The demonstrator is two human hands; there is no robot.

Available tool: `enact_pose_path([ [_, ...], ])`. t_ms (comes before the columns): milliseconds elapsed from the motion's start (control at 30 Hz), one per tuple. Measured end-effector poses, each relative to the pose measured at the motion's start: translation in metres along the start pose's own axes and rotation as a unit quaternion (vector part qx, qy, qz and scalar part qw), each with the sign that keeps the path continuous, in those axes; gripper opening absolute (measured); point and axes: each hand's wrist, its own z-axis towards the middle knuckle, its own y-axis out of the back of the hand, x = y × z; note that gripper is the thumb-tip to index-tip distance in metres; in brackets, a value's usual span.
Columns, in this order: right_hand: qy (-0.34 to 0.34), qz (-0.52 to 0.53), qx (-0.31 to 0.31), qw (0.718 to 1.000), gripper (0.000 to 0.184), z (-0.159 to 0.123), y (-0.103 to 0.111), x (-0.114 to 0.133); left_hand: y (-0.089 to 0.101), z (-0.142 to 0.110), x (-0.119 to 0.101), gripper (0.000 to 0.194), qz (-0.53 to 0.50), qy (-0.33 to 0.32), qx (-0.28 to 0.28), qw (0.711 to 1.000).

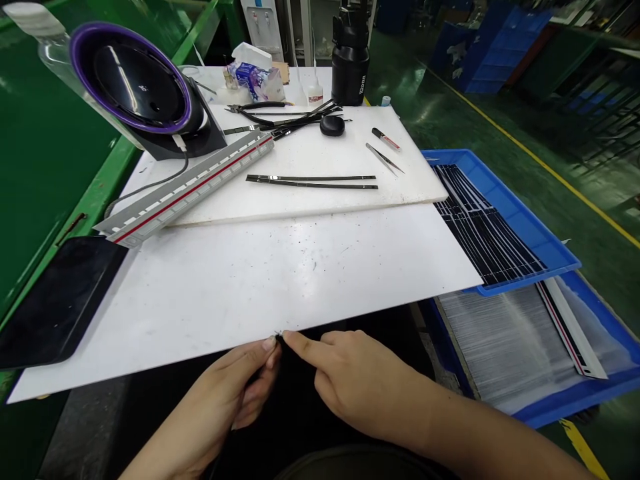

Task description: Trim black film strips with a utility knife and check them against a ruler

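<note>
A white board (240, 293) is filling the middle of the frame, with two glossy black strips (313, 181) lying across its upper centre. A purple-rimmed black lamp (133, 83) is showing at upper left, a white-and-red striped rail (193, 187) below it. Blue trays (505, 200) are sitting at right, green floor (500, 127) gleaming above them.

A white table (280, 280) fills mid-frame — on it a thicker white board (320, 160) toward the top, a tablet (55, 300) at left, a fan (135, 87) upper left, a bottle (350, 57) top centre.
</note>
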Motion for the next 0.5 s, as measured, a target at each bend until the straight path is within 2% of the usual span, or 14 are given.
enact_pose_path([
  [300,-0.001,0.065,-0.013,0.998,0.059,-0.0043,0.0009,0.0023,-0.0024,-0.0010,-0.0022,0.045,0.011,-0.010,0.006,1.000],
  [500,0.011,0.055,-0.015,0.998,0.060,-0.0042,-0.0011,0.0019,-0.0039,-0.0038,-0.0001,0.047,0.005,-0.008,-0.012,1.000],
])
